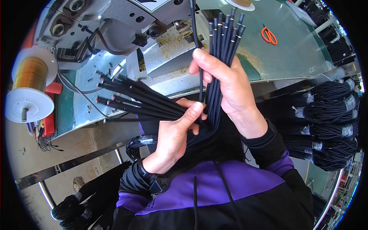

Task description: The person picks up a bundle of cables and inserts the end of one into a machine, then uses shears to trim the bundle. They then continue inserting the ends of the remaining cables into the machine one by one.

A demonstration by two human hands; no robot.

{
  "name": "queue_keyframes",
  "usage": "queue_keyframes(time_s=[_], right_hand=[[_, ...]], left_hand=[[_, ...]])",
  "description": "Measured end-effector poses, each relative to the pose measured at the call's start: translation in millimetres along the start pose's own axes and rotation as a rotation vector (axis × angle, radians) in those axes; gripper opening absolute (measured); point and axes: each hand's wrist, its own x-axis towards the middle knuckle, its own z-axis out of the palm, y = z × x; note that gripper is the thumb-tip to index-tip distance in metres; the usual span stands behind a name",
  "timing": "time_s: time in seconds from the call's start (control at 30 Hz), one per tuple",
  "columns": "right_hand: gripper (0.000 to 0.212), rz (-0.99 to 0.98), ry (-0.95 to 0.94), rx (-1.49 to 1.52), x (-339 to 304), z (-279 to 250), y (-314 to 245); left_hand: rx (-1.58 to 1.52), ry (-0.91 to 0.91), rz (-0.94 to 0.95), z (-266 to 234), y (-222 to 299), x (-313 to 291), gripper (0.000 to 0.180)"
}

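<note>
My left hand [171, 135] is closed around a fan of black braided cords [147, 99], their tipped ends pointing left. My right hand [234, 82] grips a second bundle of black cords [222, 48], which stand upright with dark tips and pale bands. Between the two bundles a single black cord [196, 32] runs up past my right thumb and out of the top of the picture. Its lower end meets my left fingertips. Both bundles come together below the hands, over my lap, where the dark clothing makes them hard to follow.
A grey metal machine [111, 28] fills the upper left, with brassy scraps around its base. Beside it stands a spool of gold-coloured strip [32, 74]. Orange-handled snips [269, 35] lie on the green table [293, 46]. Tied black cord bundles [329, 126] hang at the right.
</note>
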Motion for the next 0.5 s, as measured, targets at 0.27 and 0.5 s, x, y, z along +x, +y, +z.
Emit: queue_keyframes(time_s=[0.27,0.5], right_hand=[[0.026,0.165,0.034,0.261,-9.9,2.3,-8.5],[0.026,0.298,0.056,0.378,14.9,3.4,-4.8]], left_hand=[[-0.261,0.077,0.090,-5.0,-1.2,-0.3,0.021],[-0.218,0.066,0.155,-7.5,5.8,-1.1,0.023]])
